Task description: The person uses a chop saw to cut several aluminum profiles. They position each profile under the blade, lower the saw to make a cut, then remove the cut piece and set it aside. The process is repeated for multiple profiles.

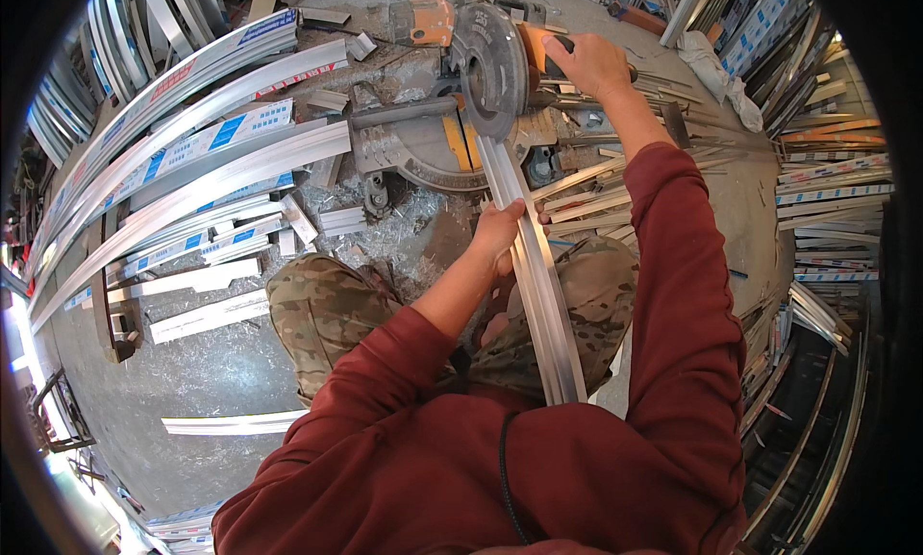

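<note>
An orange and grey miter saw (495, 70) stands in front of me, its round blade guard lowered close over the work. My right hand (594, 67) is wrapped round the saw's dark handle. A long silvery metal profile (543, 296) runs from under the guard back toward my body between my knees. Partway along it, my left hand (497, 233) grips it from the left side, a short distance from the guard. The saw's round base (423, 156) carries a yellow insert (459, 142) beside the blade. The guard hides the profile's far end and the blade's edge.
Long profiles (221, 171) with blue and white film fan out at left. Short offcuts (343, 221) and metal shavings lie round the saw's base. Thin strips (591, 195) are heaped at right. More profiles (835, 195) are stacked along the right side.
</note>
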A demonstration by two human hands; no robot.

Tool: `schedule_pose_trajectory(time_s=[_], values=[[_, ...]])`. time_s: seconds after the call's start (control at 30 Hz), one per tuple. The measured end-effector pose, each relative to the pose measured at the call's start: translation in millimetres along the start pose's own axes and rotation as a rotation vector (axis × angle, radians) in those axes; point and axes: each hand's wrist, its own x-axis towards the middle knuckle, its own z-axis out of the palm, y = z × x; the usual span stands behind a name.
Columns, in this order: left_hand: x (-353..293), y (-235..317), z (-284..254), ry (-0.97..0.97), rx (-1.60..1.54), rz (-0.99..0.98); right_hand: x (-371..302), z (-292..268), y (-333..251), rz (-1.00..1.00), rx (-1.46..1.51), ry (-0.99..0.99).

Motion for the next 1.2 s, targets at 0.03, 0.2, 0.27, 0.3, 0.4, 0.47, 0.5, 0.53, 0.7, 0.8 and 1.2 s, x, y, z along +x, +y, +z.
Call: schedule_pose_trajectory(time_s=[0.03,0.2,0.27,0.3,0.4,0.47,0.5,0.53,0.7,0.8,1.2], values=[[-1.1,0.7,0.9,0.004,-0.001,0.002,-0.2,-0.2,-0.7,0.001,0.0,-0.003],[-8.0,-6.4,4.0,0.024,0.027,0.018,-1.4,-3.1,-3.5,0.015,0.001,-0.031],[-16.4,-15.7,9.2,0.035,0.025,0.055,-0.2,-2.0,-1.0,0.015,-0.006,-0.049],[-20.7,-20.6,11.8,0.039,0.028,0.073,0.7,-0.5,-0.4,0.008,0.002,-0.031],[-26.1,-30.1,12.8,0.068,0.014,0.121,-2.1,4.6,1.8,-0.003,0.012,0.022],[-30.3,-30.9,17.5,0.121,0.041,0.161,-3.3,5.7,-0.7,-0.01,0.002,0.064],[-27.9,-32.1,14.8,0.11,0.042,0.154,-3.9,5.4,-1.3,-0.011,0.008,0.054],[-24.9,-32.6,11.5,0.099,0.042,0.15,-4.4,2.3,-3.3,-0.015,0.014,0.045],[-18.2,-34.4,6.5,0.067,0.056,0.138,-4.1,0.9,-1.9,-0.01,-0.005,0.03],[-20.4,-28.8,12.1,0.06,0.061,0.138,-6.7,-3.1,-5.3,-0.012,0.025,0.006],[-19.4,-25.6,14.5,0.054,0.065,0.139,-10.2,-6.7,-8.5,-0.006,0.029,-0.005]])
